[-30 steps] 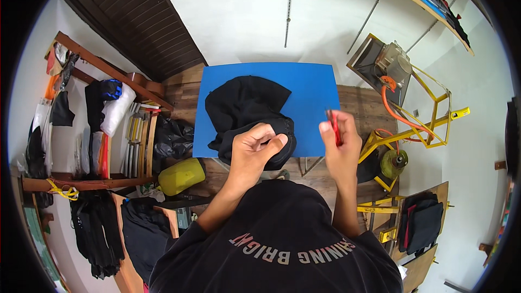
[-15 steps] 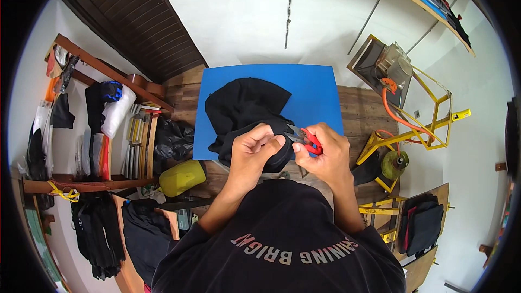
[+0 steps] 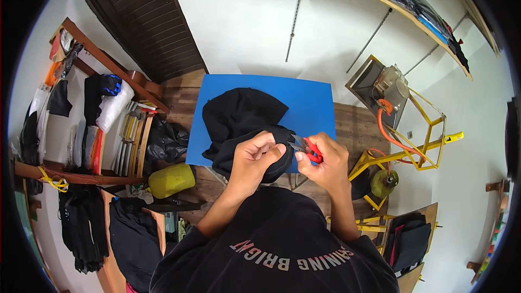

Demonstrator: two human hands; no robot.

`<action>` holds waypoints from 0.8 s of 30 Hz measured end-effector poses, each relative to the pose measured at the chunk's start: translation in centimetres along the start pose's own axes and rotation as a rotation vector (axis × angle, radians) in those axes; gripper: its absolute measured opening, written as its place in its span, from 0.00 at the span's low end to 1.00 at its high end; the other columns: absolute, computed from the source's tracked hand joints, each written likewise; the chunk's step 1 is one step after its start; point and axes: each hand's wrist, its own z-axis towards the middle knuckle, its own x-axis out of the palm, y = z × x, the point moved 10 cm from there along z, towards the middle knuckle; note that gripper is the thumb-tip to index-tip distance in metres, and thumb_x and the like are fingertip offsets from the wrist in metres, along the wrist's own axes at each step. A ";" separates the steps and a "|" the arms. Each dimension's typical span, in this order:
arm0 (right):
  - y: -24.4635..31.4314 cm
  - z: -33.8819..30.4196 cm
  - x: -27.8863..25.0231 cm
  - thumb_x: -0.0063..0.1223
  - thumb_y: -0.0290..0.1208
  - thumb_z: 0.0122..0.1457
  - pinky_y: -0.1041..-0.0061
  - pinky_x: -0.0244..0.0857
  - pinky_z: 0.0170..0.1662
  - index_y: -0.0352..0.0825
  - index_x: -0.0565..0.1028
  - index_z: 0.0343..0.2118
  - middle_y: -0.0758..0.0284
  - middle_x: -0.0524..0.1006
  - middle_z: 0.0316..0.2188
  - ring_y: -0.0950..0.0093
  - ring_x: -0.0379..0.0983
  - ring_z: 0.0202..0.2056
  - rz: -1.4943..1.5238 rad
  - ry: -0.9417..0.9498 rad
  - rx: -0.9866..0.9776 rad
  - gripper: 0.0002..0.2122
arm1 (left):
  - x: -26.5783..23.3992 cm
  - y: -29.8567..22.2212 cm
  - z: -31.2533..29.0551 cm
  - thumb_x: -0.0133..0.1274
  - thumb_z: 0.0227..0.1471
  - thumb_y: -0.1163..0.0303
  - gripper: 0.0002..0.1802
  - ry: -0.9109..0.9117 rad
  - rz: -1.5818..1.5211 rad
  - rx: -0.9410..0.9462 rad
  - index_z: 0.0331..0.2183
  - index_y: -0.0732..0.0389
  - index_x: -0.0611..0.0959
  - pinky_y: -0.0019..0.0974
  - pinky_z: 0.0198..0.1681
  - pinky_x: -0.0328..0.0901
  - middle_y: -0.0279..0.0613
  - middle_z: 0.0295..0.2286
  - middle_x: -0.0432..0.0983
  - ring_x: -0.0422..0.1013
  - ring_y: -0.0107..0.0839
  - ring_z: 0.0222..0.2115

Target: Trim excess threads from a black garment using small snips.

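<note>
A bunched black cloth garment point(image 3: 239, 114) lies over the near left part of a blue tabletop point(image 3: 309, 97). My left hand point(image 3: 258, 157) is closed on its near edge, thumb and fingers pinching the fabric. In my right hand point(image 3: 326, 160) is a pair of red-handled pliers point(image 3: 313, 152), with short grey jaws reaching left to the edge of the cloth beside my left fingertips. The jaws look parted; whether they grip the fabric is too small to tell.
Left stands a wooden rack point(image 3: 81, 171) with garments and rolls, and a yellow-green container point(image 3: 171, 180) below. A yellow metal frame point(image 3: 401, 152) with an orange hose and a round green tank point(image 3: 383, 182) stands right. A loaded shelf point(image 3: 401, 2) hangs on the far wall.
The whole view has shifted slightly, so the table sits lower in it. Both hands keep their grips, and the pliers' jaws stay by the cloth edge.
</note>
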 end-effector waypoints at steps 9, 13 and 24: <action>0.7 0.2 0.2 0.63 0.32 0.44 0.76 0.60 0.19 0.32 0.72 0.27 0.65 0.70 0.20 0.70 0.66 0.16 -0.091 0.055 -0.090 0.13 | 0.3 0.1 -0.5 0.54 0.50 0.79 0.15 0.002 -0.013 -0.073 0.17 0.59 0.69 0.24 0.25 0.45 0.22 0.18 0.54 0.49 0.12 0.21; 1.1 -0.3 0.4 0.63 0.33 0.45 0.75 0.60 0.19 0.32 0.72 0.27 0.65 0.70 0.19 0.70 0.66 0.16 -0.116 0.073 -0.104 0.12 | 0.7 -0.5 -1.0 0.53 0.54 0.78 0.12 0.057 0.012 -0.023 0.21 0.61 0.70 0.20 0.24 0.49 0.22 0.20 0.60 0.54 0.09 0.22; 2.2 -0.8 0.4 0.63 0.34 0.45 0.76 0.60 0.18 0.33 0.71 0.25 0.66 0.70 0.18 0.70 0.66 0.15 -0.098 0.036 -0.115 0.13 | 0.3 -0.5 -2.1 0.53 0.54 0.79 0.12 0.093 0.050 -0.027 0.21 0.62 0.70 0.20 0.26 0.52 0.24 0.22 0.59 0.56 0.10 0.24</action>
